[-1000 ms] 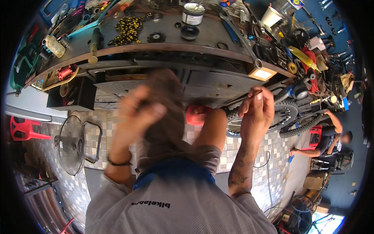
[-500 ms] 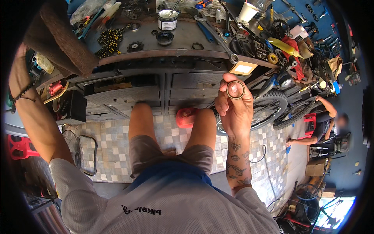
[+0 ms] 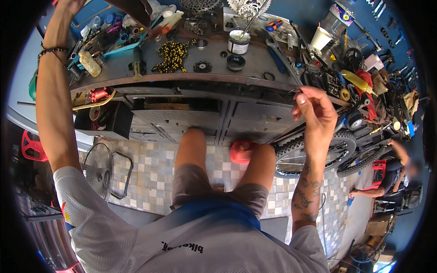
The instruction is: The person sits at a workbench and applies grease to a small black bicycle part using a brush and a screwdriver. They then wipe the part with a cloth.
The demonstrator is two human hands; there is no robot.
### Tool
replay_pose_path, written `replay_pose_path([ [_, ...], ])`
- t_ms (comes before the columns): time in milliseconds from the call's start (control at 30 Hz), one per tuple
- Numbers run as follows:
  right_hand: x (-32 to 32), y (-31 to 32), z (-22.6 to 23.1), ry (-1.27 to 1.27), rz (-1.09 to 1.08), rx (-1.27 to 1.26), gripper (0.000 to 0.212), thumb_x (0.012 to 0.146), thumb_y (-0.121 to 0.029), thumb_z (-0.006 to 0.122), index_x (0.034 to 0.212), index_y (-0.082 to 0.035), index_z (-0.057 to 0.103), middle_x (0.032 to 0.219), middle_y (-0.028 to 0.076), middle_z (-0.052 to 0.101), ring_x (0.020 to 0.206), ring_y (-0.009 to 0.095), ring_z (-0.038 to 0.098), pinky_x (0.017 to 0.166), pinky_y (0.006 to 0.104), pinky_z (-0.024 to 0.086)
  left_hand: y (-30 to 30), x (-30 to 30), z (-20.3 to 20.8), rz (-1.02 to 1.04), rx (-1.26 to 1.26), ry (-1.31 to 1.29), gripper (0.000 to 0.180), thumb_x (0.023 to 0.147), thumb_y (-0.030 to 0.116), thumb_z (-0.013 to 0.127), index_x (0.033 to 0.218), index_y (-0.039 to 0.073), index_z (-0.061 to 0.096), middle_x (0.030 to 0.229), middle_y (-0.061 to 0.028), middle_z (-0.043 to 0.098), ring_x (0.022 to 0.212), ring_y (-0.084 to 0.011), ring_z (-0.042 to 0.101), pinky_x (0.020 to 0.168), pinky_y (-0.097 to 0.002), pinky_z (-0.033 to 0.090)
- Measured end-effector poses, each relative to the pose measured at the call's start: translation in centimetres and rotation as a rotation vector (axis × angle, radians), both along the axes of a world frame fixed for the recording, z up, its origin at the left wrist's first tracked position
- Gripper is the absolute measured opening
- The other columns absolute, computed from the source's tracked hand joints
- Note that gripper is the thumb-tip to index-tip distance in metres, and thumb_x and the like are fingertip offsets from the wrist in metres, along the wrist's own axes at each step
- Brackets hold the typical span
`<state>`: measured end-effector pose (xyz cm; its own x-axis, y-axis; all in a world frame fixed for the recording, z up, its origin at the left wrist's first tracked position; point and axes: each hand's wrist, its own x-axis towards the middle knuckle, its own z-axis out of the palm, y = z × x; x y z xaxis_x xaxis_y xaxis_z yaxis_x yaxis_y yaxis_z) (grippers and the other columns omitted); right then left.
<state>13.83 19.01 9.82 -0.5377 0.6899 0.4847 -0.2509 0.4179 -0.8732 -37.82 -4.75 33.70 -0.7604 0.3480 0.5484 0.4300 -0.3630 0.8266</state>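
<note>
1. I have one thin dark ring, seen nearly edge-on, up at the front edge of the bench, between the fingertips of the right hand; thumb and index finger pinch it, the other fingers curl loosely.
2. The right hand covers the near end of a long silver wrench, so I lose that tip; a blue-handled tool lies alongside.
3. The left hand is cut by the upper edge, so I cannot tell how its fingers stand. Near it I see one dark brown cloth; the left forearm blocks my view of the bench's left end.
4. On the dark metal workbench I count one second thin dark ring, one round black cup, one white tub with a dark label and a stick in it, one black toothed sprocket, and one black-and-yellow chain in a heap.
5. Further right: one white paper cup and one yellow squeeze bottle.
6. Below, one black open drawer juts out; I count two black-tyred wheels, two red plastic stools and one wire-caged fan.
</note>
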Motion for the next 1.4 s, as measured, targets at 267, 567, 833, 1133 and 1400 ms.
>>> replay_pose_path([
  [267,-3.3,8.3,5.3,-0.578,-0.206,0.756,0.016,0.093,-0.011,0.074,0.106,-0.005,0.079,0.095,0.016,0.075,0.083,0.035,0.072,0.076,0.0413,0.055,-1.2,6.0,-7.7,0.946,-0.922,1.029,0.041,0.104,0.043,0.063,0.128,0.011,0.074,0.105,-0.0125,0.079,0.082,-0.0205,0.072,0.083,-0.0368,0.057],
  [567,-6.6,9.4,6.2,-0.650,0.206,0.837,0.023,0.088,-0.009,0.079,0.110,-0.004,0.077,0.102,0.012,0.072,0.087,0.027,0.068,0.078,0.0385,0.053,4.9,23.5,-19.0,0.031,-0.551,0.722,0.021,0.096,0.009,0.075,0.116,0.003,0.075,0.100,-0.0083,0.075,0.083,-0.0169,0.068,0.071,-0.0297,0.052],
  [833,-9.4,8.8,6.4,-0.890,0.280,0.918,0.018,0.083,-0.012,0.079,0.097,-0.001,0.077,0.089,0.015,0.076,0.088,0.032,0.074,0.080,0.0404,0.057,8.6,23.7,-23.0,0.239,-0.325,0.790,0.019,0.095,0.009,0.075,0.114,0.007,0.077,0.102,-0.0049,0.073,0.080,-0.0184,0.062,0.059,-0.0297,0.049],
  [1133,-10.8,11.5,6.4,-0.957,0.501,0.373,0.018,0.088,-0.002,0.067,0.106,0.001,0.068,0.095,0.001,0.070,0.088,0.010,0.065,0.078,0.0265,0.052,9.9,22.2,-24.9,0.372,-0.154,0.646,0.018,0.093,0.009,0.074,0.111,0.011,0.077,0.098,-0.0042,0.071,0.090,-0.0242,0.066,0.067,-0.0351,0.054],
  [1400,-10.6,11.4,6.6,-0.763,0.618,0.173,0.024,0.089,-0.002,0.065,0.113,0.001,0.068,0.094,-0.002,0.068,0.084,0.005,0.057,0.076,0.0224,0.047,10.0,21.6,-25.6,0.410,-0.172,0.675,0.018,0.091,0.010,0.075,0.109,0.010,0.076,0.097,-0.0046,0.070,0.090,-0.0272,0.066,0.074,-0.0389,0.055],
])
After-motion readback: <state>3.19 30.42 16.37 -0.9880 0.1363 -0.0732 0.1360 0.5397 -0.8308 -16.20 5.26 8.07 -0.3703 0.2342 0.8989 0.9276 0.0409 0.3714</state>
